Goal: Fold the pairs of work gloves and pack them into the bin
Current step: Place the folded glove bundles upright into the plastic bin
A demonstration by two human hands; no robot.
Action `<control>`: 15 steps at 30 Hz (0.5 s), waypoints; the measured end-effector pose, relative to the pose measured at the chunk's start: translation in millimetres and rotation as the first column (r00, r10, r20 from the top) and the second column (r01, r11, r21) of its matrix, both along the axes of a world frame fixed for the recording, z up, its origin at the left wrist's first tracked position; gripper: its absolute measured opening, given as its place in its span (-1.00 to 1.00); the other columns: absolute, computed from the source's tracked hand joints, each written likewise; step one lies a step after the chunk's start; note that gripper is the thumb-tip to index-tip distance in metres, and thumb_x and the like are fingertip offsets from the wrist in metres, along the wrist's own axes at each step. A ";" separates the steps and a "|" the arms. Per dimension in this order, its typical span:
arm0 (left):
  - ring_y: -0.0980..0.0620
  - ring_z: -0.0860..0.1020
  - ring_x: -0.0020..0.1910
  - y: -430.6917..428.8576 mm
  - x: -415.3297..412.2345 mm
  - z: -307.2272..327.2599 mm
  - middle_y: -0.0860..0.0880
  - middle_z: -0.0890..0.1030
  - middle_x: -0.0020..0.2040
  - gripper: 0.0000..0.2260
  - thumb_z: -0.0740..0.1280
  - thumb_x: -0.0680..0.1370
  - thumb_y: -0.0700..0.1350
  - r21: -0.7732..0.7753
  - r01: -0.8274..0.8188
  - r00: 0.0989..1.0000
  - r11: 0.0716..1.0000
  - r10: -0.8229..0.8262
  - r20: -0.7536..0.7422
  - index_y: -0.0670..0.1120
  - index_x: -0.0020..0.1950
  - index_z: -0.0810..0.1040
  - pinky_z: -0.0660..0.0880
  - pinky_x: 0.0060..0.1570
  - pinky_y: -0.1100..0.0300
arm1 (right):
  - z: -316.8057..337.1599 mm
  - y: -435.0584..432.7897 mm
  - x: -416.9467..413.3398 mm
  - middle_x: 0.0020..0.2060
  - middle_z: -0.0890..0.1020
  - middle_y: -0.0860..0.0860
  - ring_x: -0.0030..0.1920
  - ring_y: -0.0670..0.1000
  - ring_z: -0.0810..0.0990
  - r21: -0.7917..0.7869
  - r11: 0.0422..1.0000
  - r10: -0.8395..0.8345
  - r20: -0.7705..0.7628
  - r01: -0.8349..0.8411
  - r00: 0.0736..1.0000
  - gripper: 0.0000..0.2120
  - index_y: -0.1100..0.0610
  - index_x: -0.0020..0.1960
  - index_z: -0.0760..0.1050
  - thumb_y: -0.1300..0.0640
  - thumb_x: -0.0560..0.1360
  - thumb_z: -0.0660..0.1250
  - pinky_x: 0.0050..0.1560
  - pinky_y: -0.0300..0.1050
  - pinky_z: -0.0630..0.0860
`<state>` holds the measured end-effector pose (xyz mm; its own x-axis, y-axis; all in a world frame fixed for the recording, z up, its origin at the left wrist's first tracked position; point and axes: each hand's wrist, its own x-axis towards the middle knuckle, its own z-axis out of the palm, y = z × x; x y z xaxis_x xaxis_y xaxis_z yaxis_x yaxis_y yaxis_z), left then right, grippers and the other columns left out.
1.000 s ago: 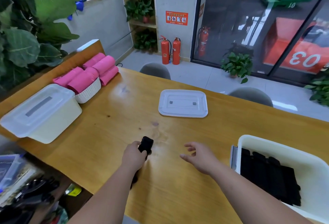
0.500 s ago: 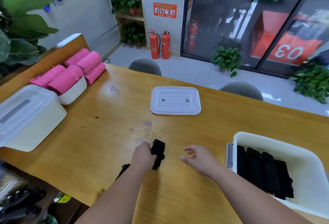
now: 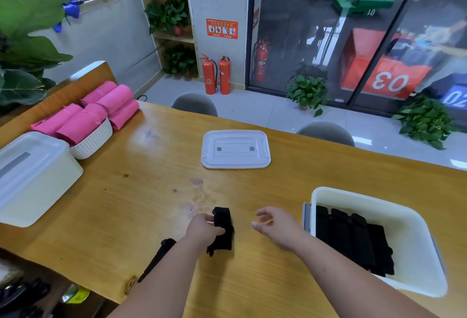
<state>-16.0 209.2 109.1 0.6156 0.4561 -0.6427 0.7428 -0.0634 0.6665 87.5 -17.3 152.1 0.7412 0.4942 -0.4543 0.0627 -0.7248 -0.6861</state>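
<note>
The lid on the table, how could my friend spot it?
Find the long wooden table. Near its middle lies a flat white lid, all alone. The white box on the left wears its lid and the bin on the right holds black gloves; this one covers nothing.

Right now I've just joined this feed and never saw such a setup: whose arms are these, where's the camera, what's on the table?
No machine here: these are a person's bare arms, filmed by a wide-angle camera on their head, looking down. The left hand grips a black glove; the right hand hovers open beside it, empty. On the wooden table: an open white bin at right with folded black gloves inside, a lid farther back, another glove by the left forearm.
</note>
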 end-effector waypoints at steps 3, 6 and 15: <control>-0.06 0.71 0.04 -11.1 3.5 8.8 -0.10 0.70 0.09 -0.60 0.59 0.51 -0.21 -0.154 -0.050 0.992 0.987 0.067 0.105 -0.15 0.30 0.56 0.66 0.06 0.03 | 7.8 -7.8 0.9 0.14 0.62 -0.21 0.11 -0.14 0.62 0.047 0.998 -0.038 0.001 0.038 0.999 -0.60 -0.14 0.36 0.55 -0.21 0.58 0.44 0.01 -0.14 0.61; -0.07 0.74 0.10 -23.4 9.0 22.9 -0.11 0.74 0.14 -0.48 0.61 0.48 -0.20 -0.291 -0.039 0.973 0.956 0.103 0.206 -0.13 0.41 0.56 0.63 0.25 -0.07 | 20.9 -15.5 1.1 0.15 0.62 -0.21 0.12 -0.16 0.62 0.108 0.990 -0.092 0.007 0.091 0.996 -0.59 -0.13 0.40 0.54 -0.19 0.59 0.43 -0.06 -0.21 0.56; -0.22 0.69 0.22 -79.7 34.0 85.5 -0.21 0.71 0.23 -0.57 0.50 0.58 -0.26 -0.453 0.240 0.884 0.859 0.000 0.468 -0.16 0.44 0.53 0.52 0.39 -0.18 | 54.7 -50.7 7.3 0.24 0.63 -0.16 0.20 -0.08 0.68 0.423 0.833 -0.274 -0.244 0.357 0.930 -0.54 -0.13 0.38 0.53 -0.24 0.55 0.46 0.03 -0.20 0.64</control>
